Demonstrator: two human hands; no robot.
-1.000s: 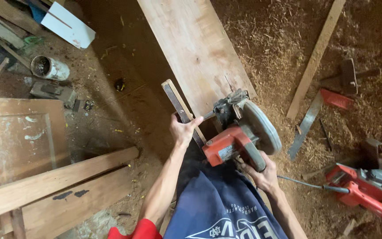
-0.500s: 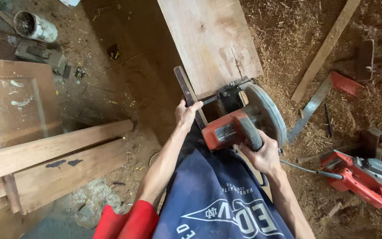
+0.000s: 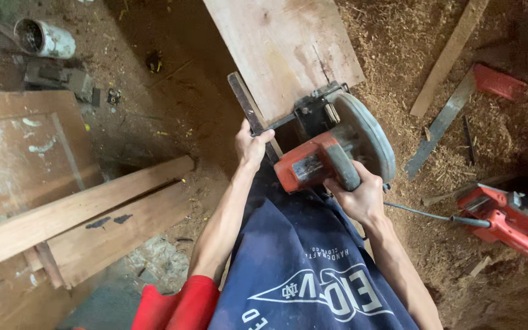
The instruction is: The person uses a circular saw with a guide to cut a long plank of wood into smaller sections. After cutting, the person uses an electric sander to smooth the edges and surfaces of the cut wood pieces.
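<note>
Head view, looking straight down. Right hand (image 3: 357, 197) is clenched around the dark handle of a red circular saw (image 3: 331, 150); the grip looks full. Left hand (image 3: 253, 145) is closed around the near end of a dark narrow guide strip (image 3: 249, 111) that runs along the left edge of the wide plank (image 3: 282, 46). The saw sits at the near end of that plank, its grey blade guard on the right side and its black base plate resting on the wood.

Change over the last second: both hands keep the same holds, and saw and plank sit higher and larger in the picture, which reads mostly as the head tilting down, not as saw travel. The saw remains at the plank's near end; whether a kerf has opened is hidden under the base plate. Judgement: cut is at its very start or not begun.

Outward: a black cord (image 3: 423, 214) trails right from the saw. A second red power tool (image 3: 511, 220) lies on the sawdust-covered floor (image 3: 410, 55) to the right, near a loose wooden slat (image 3: 450, 55). Left, stacked boards (image 3: 80, 214) and a white can (image 3: 44, 38) on its side.
</note>
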